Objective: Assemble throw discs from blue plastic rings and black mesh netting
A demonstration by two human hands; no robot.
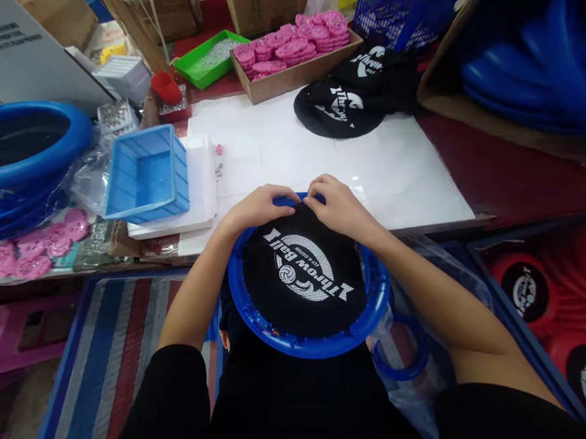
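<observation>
A blue plastic ring [379, 280] rests on my lap against the table edge. Inside it lies a round black fabric disc [255, 270] with white "Throw Ball" print. My left hand [264, 207] is at the ring's far edge, fingers closed on the rim and the fabric's edge. Right beside it, my right hand [330, 202] pinches the fabric's edge at the same far side. The fingertips of both hands nearly meet there. More printed black fabric discs [340, 110] lie on the white table top [287, 140].
A light blue bin [148, 176] stands left of the white surface. Behind are a green tray [210, 58] and a carton of pink parts [292, 46]. Blue rings [32, 140] are stacked at the left; a box of blue parts [536, 81] and red discs [539, 291] are at the right.
</observation>
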